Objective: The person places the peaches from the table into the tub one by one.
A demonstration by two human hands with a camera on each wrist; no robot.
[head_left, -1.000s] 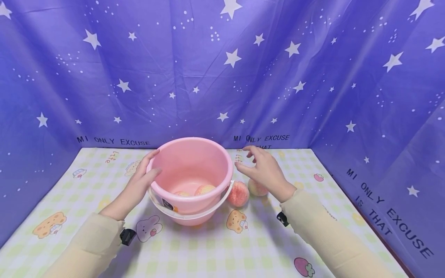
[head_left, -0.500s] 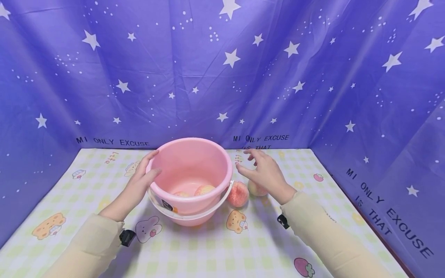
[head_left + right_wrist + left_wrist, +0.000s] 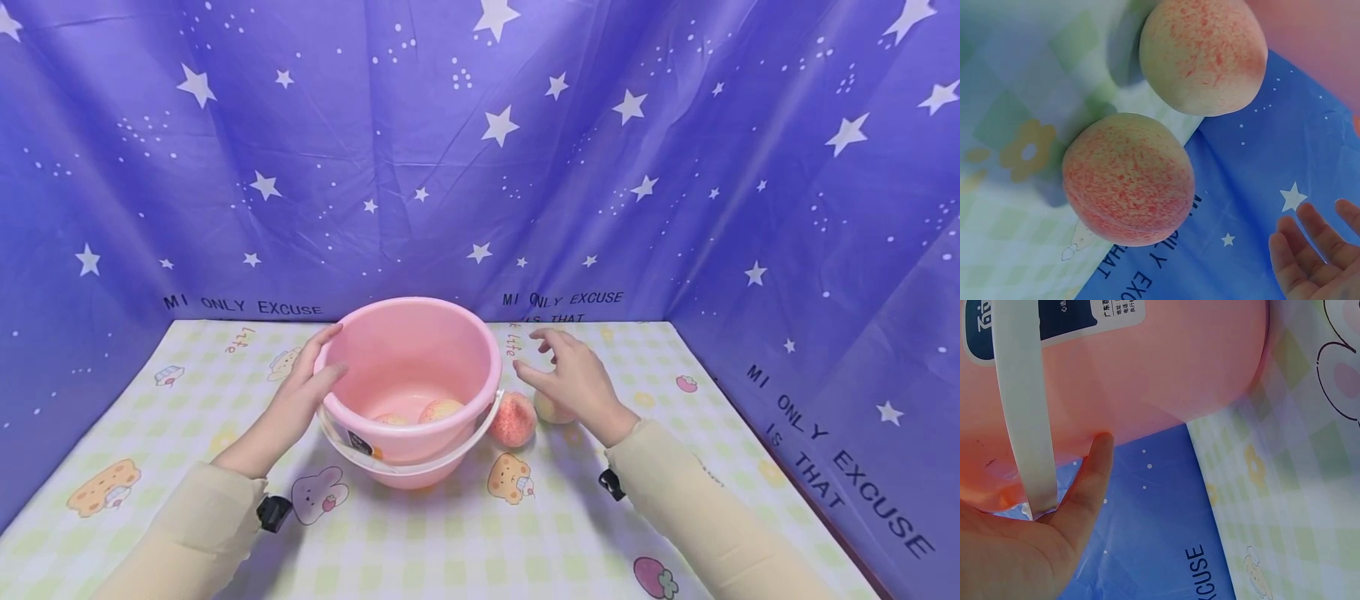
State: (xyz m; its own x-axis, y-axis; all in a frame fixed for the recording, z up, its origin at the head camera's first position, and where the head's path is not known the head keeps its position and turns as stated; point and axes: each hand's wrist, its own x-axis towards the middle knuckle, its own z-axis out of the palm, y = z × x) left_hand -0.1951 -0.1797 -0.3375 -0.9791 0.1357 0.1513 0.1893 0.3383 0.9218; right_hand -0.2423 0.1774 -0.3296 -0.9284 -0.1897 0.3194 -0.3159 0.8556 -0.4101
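A pink bucket (image 3: 408, 333) with a white handle (image 3: 442, 460) stands upright on the table. My left hand (image 3: 296, 396) holds its left rim, the thumb over the edge; in the left wrist view, a finger (image 3: 1088, 481) lies along the outer wall. Two peaches (image 3: 441, 410) are partly visible inside the bucket. To its right, a reddish peach (image 3: 513, 419) sits beside a paler peach (image 3: 553, 408). My right hand (image 3: 577, 379) hovers over the paler one, hiding part of it, fingers loosely bent and holding nothing. Both loose peaches (image 3: 1129, 180) also show in the right wrist view.
A green-and-white checked cloth (image 3: 465, 550) with cartoon prints covers the table. Purple curtains (image 3: 420, 150) with white stars and lettering hang at the back and both sides, close behind the bucket. A black strap (image 3: 273, 512) sits at the left wrist.
My right hand has shifted slightly to the right and down, away from the bucket. My left hand, the bucket and the peaches stay where they were.
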